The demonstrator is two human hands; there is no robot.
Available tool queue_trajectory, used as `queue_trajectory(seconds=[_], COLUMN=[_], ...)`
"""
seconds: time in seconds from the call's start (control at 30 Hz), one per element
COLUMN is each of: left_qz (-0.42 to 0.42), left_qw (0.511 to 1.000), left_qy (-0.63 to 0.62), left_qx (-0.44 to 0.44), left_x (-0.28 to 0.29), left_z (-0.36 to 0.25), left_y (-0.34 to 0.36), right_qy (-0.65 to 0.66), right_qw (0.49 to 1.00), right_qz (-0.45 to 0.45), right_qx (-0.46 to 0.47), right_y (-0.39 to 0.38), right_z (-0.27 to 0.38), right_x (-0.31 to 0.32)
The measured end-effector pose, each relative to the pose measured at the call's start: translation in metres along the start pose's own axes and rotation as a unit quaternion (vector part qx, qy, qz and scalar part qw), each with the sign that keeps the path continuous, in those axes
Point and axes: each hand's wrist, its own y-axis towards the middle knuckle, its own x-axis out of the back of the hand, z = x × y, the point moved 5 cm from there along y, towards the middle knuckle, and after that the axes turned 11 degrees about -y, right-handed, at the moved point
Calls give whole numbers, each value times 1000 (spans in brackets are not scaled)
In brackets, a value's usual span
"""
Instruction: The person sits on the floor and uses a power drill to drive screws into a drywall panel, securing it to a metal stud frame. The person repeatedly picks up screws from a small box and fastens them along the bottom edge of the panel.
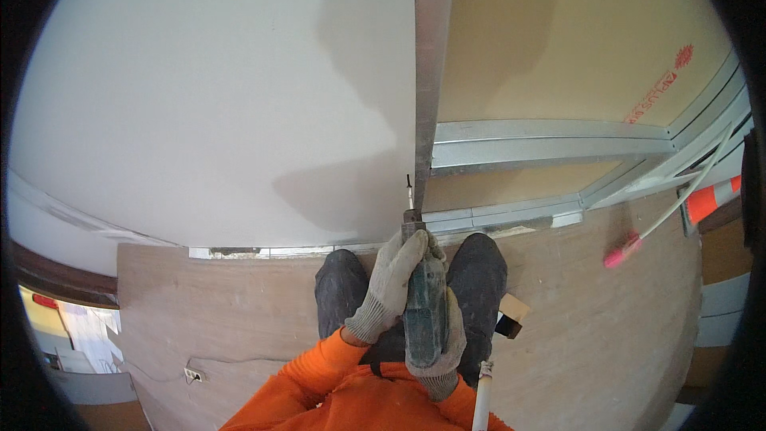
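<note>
My left hand (389, 287), in a pale work glove, wraps round the front of a dusty dark green power screwdriver (424, 311). My right hand (439, 355), also gloved, holds the tool's rear body, partly hidden beneath it. A long bit (409, 191) points up with a small dark piece at its tip, beside the right edge of a white wallboard panel (199, 80). A vertical metal stud (429, 48) runs along that edge. My dark-clad knees (475, 271) are on either side of the tool, near the wall's base.
Horizontal metal framing (550, 148) crosses tan board at right. A pink-headed long-handled tool (618, 255), an orange cone (702, 203), a small open box (511, 315) and a white tube (483, 399) are around me on the right. A socket strip (194, 375) with a cable lies left.
</note>
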Motion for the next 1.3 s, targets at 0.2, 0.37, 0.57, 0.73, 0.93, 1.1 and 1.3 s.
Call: queue_trajectory(seconds=[0.2,0.37,0.57,0.73,0.93,1.1,1.3], left_qz=[8,33,17,29,25,29,18], left_qw=[1000,999,1000,999,1000,1000,1000], left_qy=[10,3,-16,21,8,5,2], left_qx=[6,-3,18,-5,12,10,20], left_x=[2,8,5,11,4,10,2], left_z=[-5,-1,-1,-1,-4,-1,-4], left_y=[5,10,10,16,13,16,16], right_qy=[-81,-77,-75,-85,-55,-48,-50], right_qw=[994,996,997,994,998,999,997], right_qz=[-36,-10,-19,-23,32,-10,-42], right_qx=[59,36,23,60,-22,7,42], right_y=[3,-3,1,4,-2,-2,-1], right_z=[12,-2,5,7,0,-5,-10], right_x=[2,-6,-5,-5,-7,-11,-11])
